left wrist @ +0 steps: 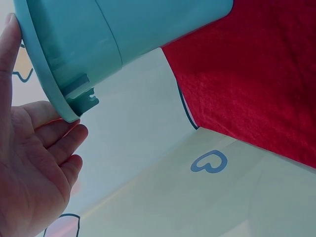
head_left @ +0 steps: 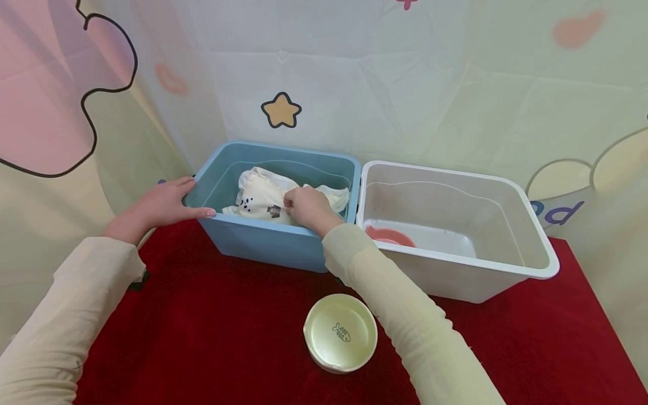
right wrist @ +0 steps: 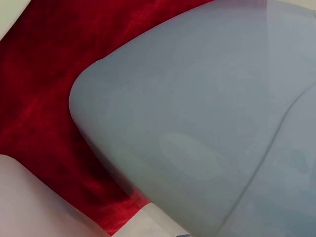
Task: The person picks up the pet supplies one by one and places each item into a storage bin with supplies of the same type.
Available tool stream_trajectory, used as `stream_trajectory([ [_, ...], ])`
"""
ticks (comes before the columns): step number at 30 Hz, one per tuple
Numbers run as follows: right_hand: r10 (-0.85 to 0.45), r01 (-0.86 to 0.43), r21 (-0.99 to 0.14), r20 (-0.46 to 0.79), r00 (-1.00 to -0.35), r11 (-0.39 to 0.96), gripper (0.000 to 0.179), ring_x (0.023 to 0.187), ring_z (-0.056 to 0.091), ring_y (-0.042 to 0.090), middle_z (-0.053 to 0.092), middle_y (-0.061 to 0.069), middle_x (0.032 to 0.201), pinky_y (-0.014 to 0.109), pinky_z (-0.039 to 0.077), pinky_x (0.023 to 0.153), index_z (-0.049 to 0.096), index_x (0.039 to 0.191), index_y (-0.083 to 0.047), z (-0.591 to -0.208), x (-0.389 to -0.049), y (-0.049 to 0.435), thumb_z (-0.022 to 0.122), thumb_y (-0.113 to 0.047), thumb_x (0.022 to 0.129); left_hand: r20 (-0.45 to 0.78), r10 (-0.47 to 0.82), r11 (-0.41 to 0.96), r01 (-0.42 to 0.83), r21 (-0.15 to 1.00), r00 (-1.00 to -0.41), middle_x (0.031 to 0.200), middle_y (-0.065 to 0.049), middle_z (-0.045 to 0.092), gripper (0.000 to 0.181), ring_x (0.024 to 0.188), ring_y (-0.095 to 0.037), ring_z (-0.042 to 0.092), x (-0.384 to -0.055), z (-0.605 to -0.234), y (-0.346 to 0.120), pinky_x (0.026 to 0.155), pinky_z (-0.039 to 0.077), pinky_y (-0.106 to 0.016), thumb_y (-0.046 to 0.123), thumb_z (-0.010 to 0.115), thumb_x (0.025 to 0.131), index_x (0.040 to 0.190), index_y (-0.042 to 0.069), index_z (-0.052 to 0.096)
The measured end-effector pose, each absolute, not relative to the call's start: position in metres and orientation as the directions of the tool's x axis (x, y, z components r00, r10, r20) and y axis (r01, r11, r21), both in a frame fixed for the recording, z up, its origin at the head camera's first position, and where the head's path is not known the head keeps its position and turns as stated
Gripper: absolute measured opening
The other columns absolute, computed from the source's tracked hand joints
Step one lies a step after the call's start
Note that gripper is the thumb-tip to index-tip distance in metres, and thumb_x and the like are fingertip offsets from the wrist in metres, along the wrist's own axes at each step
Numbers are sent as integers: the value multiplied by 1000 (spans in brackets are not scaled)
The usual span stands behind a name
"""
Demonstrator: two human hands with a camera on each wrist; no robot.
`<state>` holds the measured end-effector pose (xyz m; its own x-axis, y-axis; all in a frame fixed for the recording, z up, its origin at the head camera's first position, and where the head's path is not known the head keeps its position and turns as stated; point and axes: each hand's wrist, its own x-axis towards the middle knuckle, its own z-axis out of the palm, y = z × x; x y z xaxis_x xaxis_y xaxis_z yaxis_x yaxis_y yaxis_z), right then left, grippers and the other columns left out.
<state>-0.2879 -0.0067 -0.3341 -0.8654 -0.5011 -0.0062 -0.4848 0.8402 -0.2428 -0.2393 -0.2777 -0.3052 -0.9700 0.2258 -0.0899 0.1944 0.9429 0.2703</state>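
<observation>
My left hand (head_left: pixel 161 206) rests at the left end of a blue plastic bin (head_left: pixel 268 254), thumb along the front rim and fingers at the side rim. In the left wrist view, the relaxed fingers (left wrist: pixel 64 140) touch the rim from outside. Inside the bin lies a crumpled white cloth (head_left: pixel 260 194) with dark paw prints and a small animal print. My right hand (head_left: pixel 310 207) reaches over the front rim, its curled fingers pinching the cloth near the middle. The right wrist view shows the bin's outer wall (right wrist: pixel 163 98) but not the hand.
A white bin (head_left: pixel 440 270) stands close against the blue bin's right side, with a pink plastic item (head_left: pixel 390 236) inside. A cream bowl (head_left: pixel 340 334) with a fish-bone drawing sits in front on the red cloth (head_left: pixel 212 337). Printed curtain (head_left: pixel 354 107) hangs behind.
</observation>
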Motion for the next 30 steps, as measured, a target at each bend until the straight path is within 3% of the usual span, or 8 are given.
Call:
stream_trajectory([
  [6, -478, -443, -270, -76, -875, 855, 29, 81, 51, 15, 64, 1, 101, 29, 46, 75, 64, 103, -15, -333, -288, -7, 41, -7, 88, -83, 234, 942, 204, 266, -969, 136, -23, 32, 90, 116, -39, 38, -239, -305, -278, 90, 36, -56, 57, 57, 75, 137, 1, 27],
  [12, -473, -422, -275, -155, -867, 864, 34, 106, 52, 16, 55, -1, 123, 36, 42, 93, 55, 121, -16, -333, -287, -5, 42, -16, 89, -91, 228, 945, 198, 262, -969, 137, -23, 31, 91, 117, -39, 37, -239, -305, -278, 90, 35, -57, 59, 56, 75, 138, 2, 25],
  [17, -451, -385, -279, -235, -861, 880, 45, 123, 39, 22, 44, -2, 135, 47, 32, 101, 42, 132, -20, -333, -286, -4, 45, -34, 90, -98, 223, 948, 193, 254, -970, 138, -23, 29, 91, 119, -40, 36, -240, -306, -279, 91, 35, -58, 59, 56, 75, 138, 2, 25],
  [22, -429, -362, -254, -308, -849, 897, 55, 131, 25, 27, 35, 0, 141, 54, 24, 103, 30, 138, -22, -336, -288, -4, 38, -48, 90, -96, 220, 949, 190, 253, -971, 137, -23, 30, 91, 118, -40, 37, -240, -306, -279, 90, 35, -58, 60, 56, 74, 138, 2, 26],
  [30, -423, -335, -284, -352, -835, 898, 62, 136, 10, 31, 19, 6, 148, 56, 15, 105, 21, 141, -21, -334, -287, -2, 34, -52, 89, -93, 215, 947, 184, 263, -972, 133, -21, 35, 90, 113, -39, 41, -239, -306, -278, 87, 38, -56, 59, 56, 74, 137, 2, 28],
])
